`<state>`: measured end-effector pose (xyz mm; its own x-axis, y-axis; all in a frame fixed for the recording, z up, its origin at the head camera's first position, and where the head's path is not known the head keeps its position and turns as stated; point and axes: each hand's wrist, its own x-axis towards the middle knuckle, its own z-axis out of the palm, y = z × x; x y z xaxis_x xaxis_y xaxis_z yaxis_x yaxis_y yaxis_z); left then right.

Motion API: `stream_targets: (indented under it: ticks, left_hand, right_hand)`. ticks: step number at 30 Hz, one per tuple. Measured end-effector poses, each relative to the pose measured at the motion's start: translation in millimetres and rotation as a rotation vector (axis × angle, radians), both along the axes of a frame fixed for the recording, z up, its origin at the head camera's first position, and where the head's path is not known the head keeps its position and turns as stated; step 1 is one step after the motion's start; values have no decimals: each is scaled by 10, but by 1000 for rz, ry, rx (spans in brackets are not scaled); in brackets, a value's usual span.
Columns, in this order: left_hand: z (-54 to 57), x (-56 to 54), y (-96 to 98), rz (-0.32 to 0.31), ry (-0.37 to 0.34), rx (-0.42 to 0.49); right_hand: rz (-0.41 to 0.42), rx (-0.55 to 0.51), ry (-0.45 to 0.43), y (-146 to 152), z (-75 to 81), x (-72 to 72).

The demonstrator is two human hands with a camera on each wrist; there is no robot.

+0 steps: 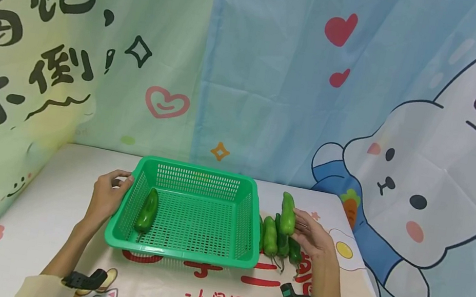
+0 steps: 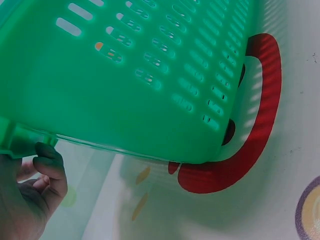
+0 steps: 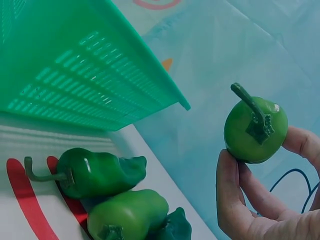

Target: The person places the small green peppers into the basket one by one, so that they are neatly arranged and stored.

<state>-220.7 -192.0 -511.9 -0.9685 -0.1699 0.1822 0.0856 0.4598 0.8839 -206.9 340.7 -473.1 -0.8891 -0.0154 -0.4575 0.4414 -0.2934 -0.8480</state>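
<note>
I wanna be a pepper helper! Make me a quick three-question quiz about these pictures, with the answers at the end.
1. What is the right hand holding?
2. True or false: the basket has three peppers in it.
3. Fill in: in the head view, the loose peppers lie to the ____ of the basket.

Key:
1. A green pepper.
2. False; just one pepper lies inside.
3. Right.

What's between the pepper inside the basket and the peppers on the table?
Only the basket itself: its bare mesh floor, then its right wall, as the head view shows.
</note>
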Motion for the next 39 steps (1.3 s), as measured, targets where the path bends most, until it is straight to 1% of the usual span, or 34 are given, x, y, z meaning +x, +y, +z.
stream_targets:
  ticks: [3,10,17,22,29,39]
  left_hand:
    - [5,-6,1,0,3,-2]
    - [18,-9,8,4,4,-7]
    - [27,-11,12,4,7,-6]
    - [21,-14,9,4,6,-5]
    - [7,-5,4,7,-2,-4]
    - [-5,1,-1,5,2,-1]
  right_hand:
    - [8,-2,1,-25,13,-8]
    - [-2,-2,-15,-89,36,-24]
    - [-17,1,1,-162,77,-27]
    - [-19,1,-6,-196,96,-32]
    - [-22,-16,-29,-237,97,-35]
    - [-39,-9,-18,-288,80,-37]
